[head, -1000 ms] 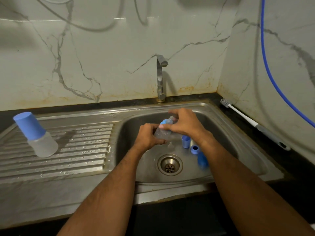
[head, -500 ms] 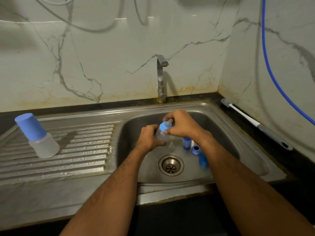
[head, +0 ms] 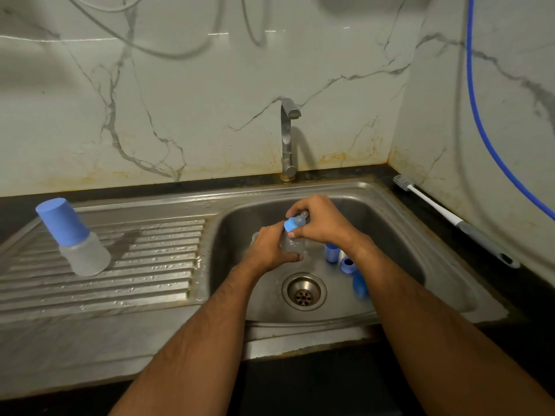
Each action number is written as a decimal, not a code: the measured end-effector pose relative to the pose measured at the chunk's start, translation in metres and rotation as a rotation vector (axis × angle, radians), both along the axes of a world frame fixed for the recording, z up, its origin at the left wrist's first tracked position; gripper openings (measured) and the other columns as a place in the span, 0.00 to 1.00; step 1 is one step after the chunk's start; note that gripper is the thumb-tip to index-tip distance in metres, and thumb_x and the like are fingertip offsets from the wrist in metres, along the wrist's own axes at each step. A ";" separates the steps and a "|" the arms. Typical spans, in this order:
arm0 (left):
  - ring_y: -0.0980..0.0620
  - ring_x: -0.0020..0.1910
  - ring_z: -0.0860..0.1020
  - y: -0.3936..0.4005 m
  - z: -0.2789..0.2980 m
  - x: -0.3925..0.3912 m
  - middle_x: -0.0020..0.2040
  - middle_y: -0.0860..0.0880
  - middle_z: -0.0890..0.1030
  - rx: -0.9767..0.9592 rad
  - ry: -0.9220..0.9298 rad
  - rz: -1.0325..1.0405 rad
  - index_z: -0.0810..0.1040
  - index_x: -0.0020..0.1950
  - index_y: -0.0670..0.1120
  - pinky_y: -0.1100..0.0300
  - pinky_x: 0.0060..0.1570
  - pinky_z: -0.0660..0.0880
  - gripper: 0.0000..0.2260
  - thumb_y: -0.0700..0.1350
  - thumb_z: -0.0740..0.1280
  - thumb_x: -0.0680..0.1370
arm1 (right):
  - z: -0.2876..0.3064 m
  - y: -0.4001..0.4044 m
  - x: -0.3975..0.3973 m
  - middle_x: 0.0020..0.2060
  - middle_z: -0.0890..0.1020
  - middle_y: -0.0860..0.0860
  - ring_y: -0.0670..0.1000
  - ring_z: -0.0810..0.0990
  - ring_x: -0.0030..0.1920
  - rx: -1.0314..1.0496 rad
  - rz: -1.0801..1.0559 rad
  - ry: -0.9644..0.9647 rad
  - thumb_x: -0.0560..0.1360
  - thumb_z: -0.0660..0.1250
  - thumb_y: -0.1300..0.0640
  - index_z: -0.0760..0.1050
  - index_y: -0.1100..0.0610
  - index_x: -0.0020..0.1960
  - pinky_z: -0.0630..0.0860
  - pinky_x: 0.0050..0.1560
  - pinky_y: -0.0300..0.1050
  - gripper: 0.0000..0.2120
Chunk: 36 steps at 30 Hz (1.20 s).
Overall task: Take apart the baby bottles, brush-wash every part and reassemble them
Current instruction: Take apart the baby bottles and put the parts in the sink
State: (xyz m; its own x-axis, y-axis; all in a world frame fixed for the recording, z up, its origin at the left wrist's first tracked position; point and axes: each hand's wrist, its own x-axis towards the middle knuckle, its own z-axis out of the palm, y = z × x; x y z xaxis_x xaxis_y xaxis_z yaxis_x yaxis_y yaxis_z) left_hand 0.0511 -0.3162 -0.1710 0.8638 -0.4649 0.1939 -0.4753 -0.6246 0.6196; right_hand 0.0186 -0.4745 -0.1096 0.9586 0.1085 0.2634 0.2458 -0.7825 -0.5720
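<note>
Over the sink basin [head: 390,235], my left hand [head: 267,250] grips the clear body of a small baby bottle [head: 292,244]. My right hand [head: 321,220] pinches its blue collar and teat [head: 292,223] at the top. A blue cap [head: 331,253], a blue ring [head: 347,265] and another blue part [head: 360,285] lie in the basin under my right wrist. A second, assembled bottle [head: 76,238] with a blue cap stands on the drainboard at the left. The bottle brush [head: 450,220] lies on the counter at the right.
The tap [head: 288,136] stands behind the basin, with no water running. The drain [head: 304,292] is below my hands. The ribbed drainboard [head: 150,265] is wet. A blue hose [head: 480,115] hangs down the right wall.
My right hand has shifted its grip on the bottle's top, so the blue collar and teat now show more. Both hands and the bottle stay over the basin.
</note>
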 end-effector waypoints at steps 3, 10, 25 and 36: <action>0.53 0.54 0.79 0.006 -0.001 0.002 0.58 0.51 0.82 0.100 0.037 0.067 0.76 0.65 0.49 0.54 0.57 0.78 0.30 0.48 0.82 0.65 | -0.001 -0.005 0.001 0.52 0.85 0.49 0.46 0.81 0.52 0.049 -0.031 -0.014 0.68 0.82 0.58 0.84 0.57 0.57 0.76 0.49 0.34 0.18; 0.44 0.61 0.77 0.019 -0.002 -0.003 0.65 0.45 0.75 0.304 0.192 0.250 0.70 0.67 0.46 0.50 0.59 0.79 0.35 0.41 0.82 0.64 | -0.001 -0.005 0.001 0.49 0.84 0.48 0.45 0.80 0.50 0.108 -0.060 -0.011 0.67 0.82 0.57 0.84 0.56 0.57 0.71 0.43 0.29 0.19; 0.43 0.66 0.76 0.019 -0.016 -0.005 0.69 0.41 0.74 0.624 0.380 0.324 0.65 0.76 0.43 0.52 0.67 0.74 0.36 0.40 0.78 0.71 | -0.002 -0.008 0.000 0.52 0.84 0.50 0.46 0.80 0.50 0.123 -0.055 -0.002 0.68 0.82 0.57 0.84 0.57 0.57 0.72 0.43 0.29 0.19; 0.44 0.66 0.76 0.022 -0.016 -0.007 0.69 0.43 0.75 0.600 0.452 0.360 0.69 0.73 0.43 0.52 0.67 0.73 0.33 0.42 0.78 0.72 | -0.004 -0.009 -0.003 0.51 0.83 0.49 0.45 0.80 0.50 0.124 -0.060 0.031 0.69 0.81 0.57 0.83 0.58 0.57 0.73 0.42 0.28 0.18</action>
State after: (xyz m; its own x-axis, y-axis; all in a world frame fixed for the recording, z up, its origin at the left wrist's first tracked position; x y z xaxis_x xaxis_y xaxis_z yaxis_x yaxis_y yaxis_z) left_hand 0.0442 -0.2946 -0.1867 0.9145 -0.0594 -0.4003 0.0314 -0.9758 0.2165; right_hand 0.0152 -0.4831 -0.1133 0.9701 0.0191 0.2418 0.1815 -0.7184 -0.6715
